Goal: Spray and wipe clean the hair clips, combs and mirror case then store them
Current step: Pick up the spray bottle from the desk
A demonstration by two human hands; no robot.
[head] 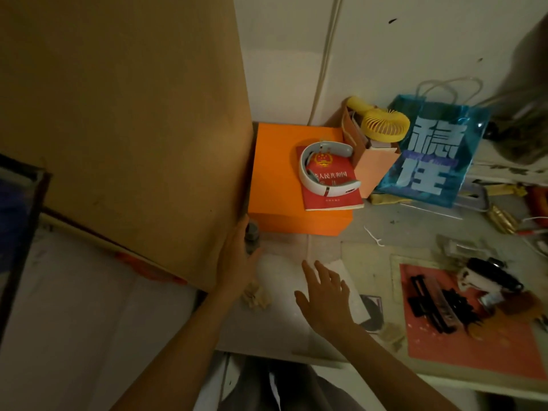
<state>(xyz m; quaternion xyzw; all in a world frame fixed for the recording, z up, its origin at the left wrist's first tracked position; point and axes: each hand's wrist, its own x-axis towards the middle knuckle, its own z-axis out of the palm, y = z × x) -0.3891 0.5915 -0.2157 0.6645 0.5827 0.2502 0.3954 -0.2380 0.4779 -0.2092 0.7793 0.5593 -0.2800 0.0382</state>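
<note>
One brown panel (118,114) far left. Left hand (237,262), fingers curled round one small bottle (252,237) beside panel. Right hand (324,295) over bench (385,229), fingers spread, holding nothing. One orange box (278,179). Black combs (436,304), count unclear, on red mat (474,351) far right.

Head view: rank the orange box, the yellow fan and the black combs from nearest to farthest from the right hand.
From the right hand:
1. Orange box, beyond the fingers, at the desk's back left.
2. Black combs, to the right on the red mat; close to the box's range, slightly farther.
3. Yellow fan, farthest, by the wall.
</note>
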